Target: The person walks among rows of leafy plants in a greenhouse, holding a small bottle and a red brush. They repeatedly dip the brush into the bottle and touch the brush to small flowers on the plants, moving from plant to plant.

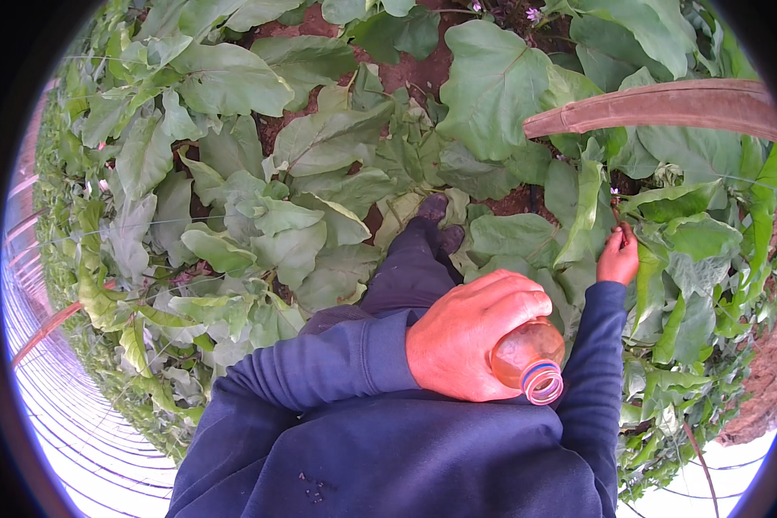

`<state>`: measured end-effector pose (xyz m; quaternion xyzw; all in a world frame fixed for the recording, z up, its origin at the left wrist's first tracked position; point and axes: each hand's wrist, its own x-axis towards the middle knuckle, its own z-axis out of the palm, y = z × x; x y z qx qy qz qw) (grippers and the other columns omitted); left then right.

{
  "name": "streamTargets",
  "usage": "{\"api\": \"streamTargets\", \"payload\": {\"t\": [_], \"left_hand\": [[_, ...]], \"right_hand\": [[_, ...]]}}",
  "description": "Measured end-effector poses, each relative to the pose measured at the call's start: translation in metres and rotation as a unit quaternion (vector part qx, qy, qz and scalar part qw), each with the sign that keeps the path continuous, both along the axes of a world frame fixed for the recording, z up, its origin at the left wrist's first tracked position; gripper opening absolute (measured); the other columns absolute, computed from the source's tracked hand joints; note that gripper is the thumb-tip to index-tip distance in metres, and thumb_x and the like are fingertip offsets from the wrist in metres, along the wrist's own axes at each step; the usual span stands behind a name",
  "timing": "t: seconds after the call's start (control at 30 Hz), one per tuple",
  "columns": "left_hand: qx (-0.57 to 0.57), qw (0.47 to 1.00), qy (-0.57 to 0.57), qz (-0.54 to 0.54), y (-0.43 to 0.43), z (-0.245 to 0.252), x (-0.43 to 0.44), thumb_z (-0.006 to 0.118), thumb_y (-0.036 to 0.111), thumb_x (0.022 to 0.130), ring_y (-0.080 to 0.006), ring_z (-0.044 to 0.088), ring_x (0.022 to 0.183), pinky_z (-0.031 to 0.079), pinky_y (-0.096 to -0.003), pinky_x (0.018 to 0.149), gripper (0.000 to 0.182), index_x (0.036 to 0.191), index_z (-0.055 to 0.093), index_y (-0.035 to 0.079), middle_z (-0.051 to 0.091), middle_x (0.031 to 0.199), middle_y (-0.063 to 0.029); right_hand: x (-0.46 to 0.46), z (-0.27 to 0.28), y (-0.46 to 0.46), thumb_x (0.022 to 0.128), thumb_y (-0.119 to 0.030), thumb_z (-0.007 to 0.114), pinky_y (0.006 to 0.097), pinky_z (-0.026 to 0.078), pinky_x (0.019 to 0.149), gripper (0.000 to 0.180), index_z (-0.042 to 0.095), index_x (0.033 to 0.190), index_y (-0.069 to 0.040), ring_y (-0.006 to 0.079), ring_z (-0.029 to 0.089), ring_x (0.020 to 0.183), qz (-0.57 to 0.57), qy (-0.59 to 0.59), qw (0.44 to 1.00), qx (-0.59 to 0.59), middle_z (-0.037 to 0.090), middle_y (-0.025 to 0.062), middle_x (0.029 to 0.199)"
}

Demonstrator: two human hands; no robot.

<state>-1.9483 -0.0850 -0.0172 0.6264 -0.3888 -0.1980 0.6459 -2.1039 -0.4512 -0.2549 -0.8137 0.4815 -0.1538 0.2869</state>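
Note:
My left hand (pixel 472 337) is wrapped around a small clear plastic bottle (pixel 531 346) in front of my body. The bottle has no cap, and its open mouth faces up toward the camera; an orange-brown tint shows through the wall. Stretched out to the right, my right hand (pixel 618 254) pinches a thin brown stem or stick (pixel 616 217). A small pale purple flower (pixel 614 191) is at its upper end. Broad aubergine leaves (pixel 686 201) surround the right hand, and one long curled leaf (pixel 586 207) hangs just left of it.
A wooden pole (pixel 654 109) slants in from the upper right; another pole (pixel 52 330) leans at the left. Thin strings (pixel 162 221) run through the foliage. My shoes (pixel 434 207) stand among the leaves, with reddish soil (pixel 414 74) between plants. Another flower (pixel 532 13) shows at the top.

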Motion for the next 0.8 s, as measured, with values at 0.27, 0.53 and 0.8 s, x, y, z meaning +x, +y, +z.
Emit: {"api": "streamTargets", "payload": {"t": [0.27, 0.53, 0.8], "left_hand": [[-0.005, 1.000, 0.001, -0.004, 0.002, -0.002, 0.001, 0.103, 0.019, 0.068, -0.0425, 0.072, 0.110, 0.060, -0.0481, 0.092, 0.080, 0.132, 0.060, -0.005, 0.070, 0.123, -0.0232], [0.003, 1.000, -0.003, -0.014, 0.001, 0.004, -0.001, 0.103, 0.019, 0.067, -0.0429, 0.071, 0.109, 0.060, -0.0484, 0.092, 0.083, 0.133, 0.059, -0.003, 0.069, 0.123, -0.0223], [0.010, 0.999, -0.037, -0.029, -0.008, 0.021, -0.009, 0.104, 0.023, 0.066, -0.0430, 0.071, 0.110, 0.060, -0.0487, 0.093, 0.083, 0.132, 0.060, -0.002, 0.069, 0.123, -0.0218]], "right_hand": [[0.001, -0.003, -0.008, 0.112, -0.019, 0.064, 0.0306, 0.060, 0.078, 0.033, 0.071, 0.139, -0.001, 0.0123, 0.073, 0.085, -0.005, -0.033, 0.999, 0.042, 0.081, 0.0078, 0.111], [0.011, 0.017, 0.004, 0.113, -0.021, 0.062, 0.0310, 0.060, 0.076, 0.035, 0.069, 0.142, -0.003, 0.0128, 0.072, 0.082, -0.050, -0.073, 0.995, 0.049, 0.080, 0.0078, 0.115], [-0.023, 0.102, 0.069, 0.111, -0.017, 0.066, 0.0330, 0.062, 0.080, 0.030, 0.072, 0.136, -0.002, 0.0167, 0.077, 0.085, 0.030, -0.059, 0.998, -0.003, 0.082, 0.0133, 0.107]]}}
